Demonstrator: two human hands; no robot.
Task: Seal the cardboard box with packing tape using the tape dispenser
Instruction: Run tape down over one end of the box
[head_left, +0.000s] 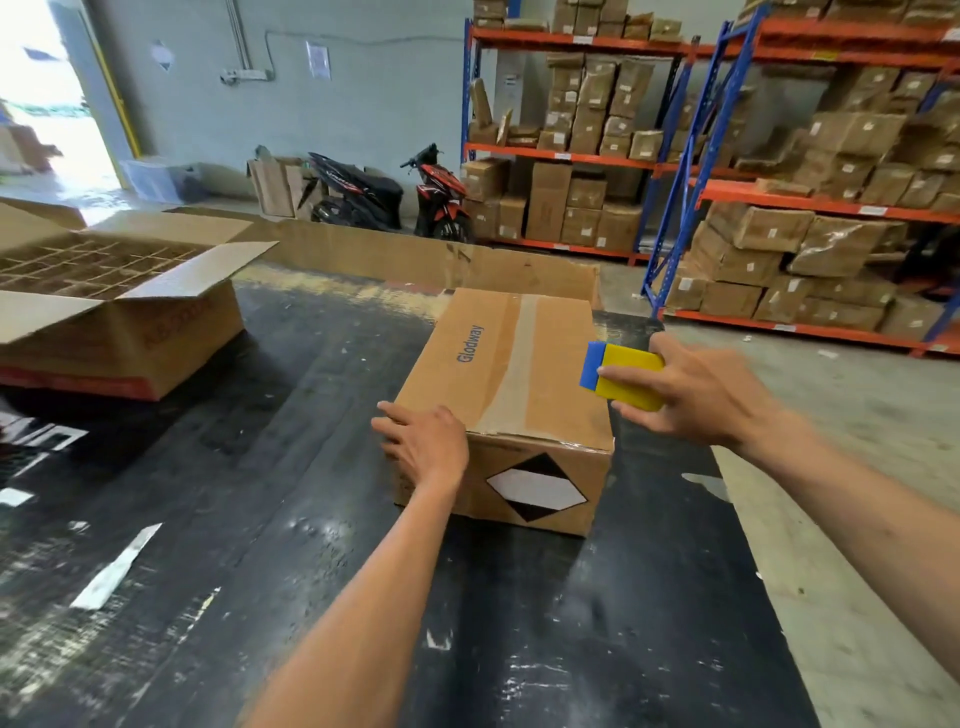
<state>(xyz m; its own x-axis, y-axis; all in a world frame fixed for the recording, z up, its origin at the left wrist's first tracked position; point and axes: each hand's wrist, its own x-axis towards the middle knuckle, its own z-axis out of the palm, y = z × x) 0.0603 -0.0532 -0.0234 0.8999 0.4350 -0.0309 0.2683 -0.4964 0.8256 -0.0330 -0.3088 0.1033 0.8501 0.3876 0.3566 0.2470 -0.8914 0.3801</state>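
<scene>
A closed brown cardboard box (498, 364) printed "Glodway" lies on a black mat, with a strip of clear tape (511, 364) running along its top seam. Its near end face carries a black-and-white diamond label (537, 488). My left hand (423, 447) rests flat on the box's near left corner, fingers spread, holding nothing. My right hand (691, 387) hovers just right of the box's top edge and grips a yellow and blue tape dispenser (621, 374), blue end pointing toward the box.
An open cardboard box (119, 306) with cell dividers sits at the left. A flattened cardboard sheet (415, 254) lies behind the closed box. Two motorbikes (395, 192) are parked by the back wall. Orange and blue shelving (727, 192) stacked with cartons fills the right.
</scene>
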